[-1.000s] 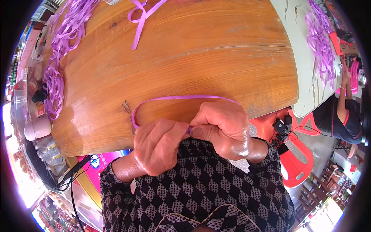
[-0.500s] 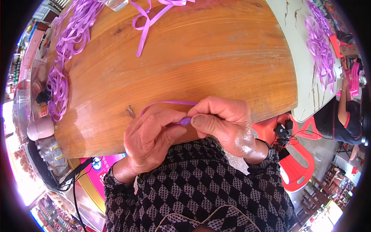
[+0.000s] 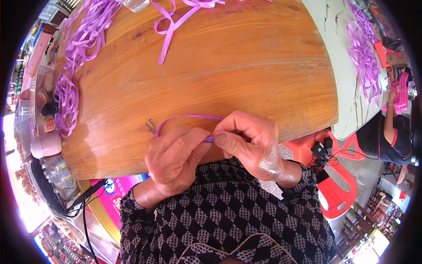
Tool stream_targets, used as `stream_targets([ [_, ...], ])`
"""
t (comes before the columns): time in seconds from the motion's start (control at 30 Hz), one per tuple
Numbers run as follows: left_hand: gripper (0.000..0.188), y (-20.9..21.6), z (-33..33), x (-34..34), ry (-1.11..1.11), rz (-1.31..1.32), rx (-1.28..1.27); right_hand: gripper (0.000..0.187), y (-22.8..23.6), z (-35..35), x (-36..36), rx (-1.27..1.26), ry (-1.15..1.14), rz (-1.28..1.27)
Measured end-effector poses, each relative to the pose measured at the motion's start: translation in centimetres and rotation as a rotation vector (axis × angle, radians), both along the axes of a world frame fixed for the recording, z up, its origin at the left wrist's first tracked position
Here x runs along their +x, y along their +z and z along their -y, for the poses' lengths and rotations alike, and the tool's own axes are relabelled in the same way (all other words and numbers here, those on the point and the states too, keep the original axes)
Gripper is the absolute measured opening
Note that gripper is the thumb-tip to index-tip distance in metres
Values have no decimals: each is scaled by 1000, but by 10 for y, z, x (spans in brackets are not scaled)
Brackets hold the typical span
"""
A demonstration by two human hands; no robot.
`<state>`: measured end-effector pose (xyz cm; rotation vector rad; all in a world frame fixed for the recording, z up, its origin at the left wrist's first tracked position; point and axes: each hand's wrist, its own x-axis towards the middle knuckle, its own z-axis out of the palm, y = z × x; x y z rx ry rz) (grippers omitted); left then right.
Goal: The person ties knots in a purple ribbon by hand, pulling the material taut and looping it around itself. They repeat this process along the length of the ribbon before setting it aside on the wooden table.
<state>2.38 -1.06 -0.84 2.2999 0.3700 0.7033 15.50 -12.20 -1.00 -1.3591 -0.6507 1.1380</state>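
Close to the near edge of the wooden table (image 3: 246,83), both hands meet over a purple ribbon (image 3: 187,116). My left hand (image 3: 173,154) is closed, its thumb and forefinger pinching a short bunched bit of the ribbon. From the other side, my right hand (image 3: 250,147) grips the same bit between thumb and curled fingers. A loop of the ribbon arcs over the wood behind the fingers, from one hand to the other. The fingers hide most of the bunched part, so I cannot tell whether it is a knot.
Purple ribbons lie heaped (image 3: 88,37) along the left edge, with more ribbon (image 3: 166,37) at the far side beside a clear cup (image 3: 137,4). A pink rounded object (image 3: 46,145) stands at left. Right are a pale table (image 3: 327,26) with ribbons, a red stool (image 3: 338,189) and another person (image 3: 387,136).
My hands have drawn slightly closer together, the left one shifting a little to the right. Less of the bunched ribbon shows between the fingertips.
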Motion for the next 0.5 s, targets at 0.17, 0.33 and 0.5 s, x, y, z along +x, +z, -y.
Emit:
stream_targets([
  [0.17,16,-9,7,-3,0,-25,-116,12,1,-2,0,-35,-9,-13],
  [0.33,16,-10,8,-5,69,-118,-522,12,-3,-10,4,-18,-25,-89],
  [0.5,12,0,0,-3,169,-19,-668,14,3,-18,7,-31,26,-206],
])
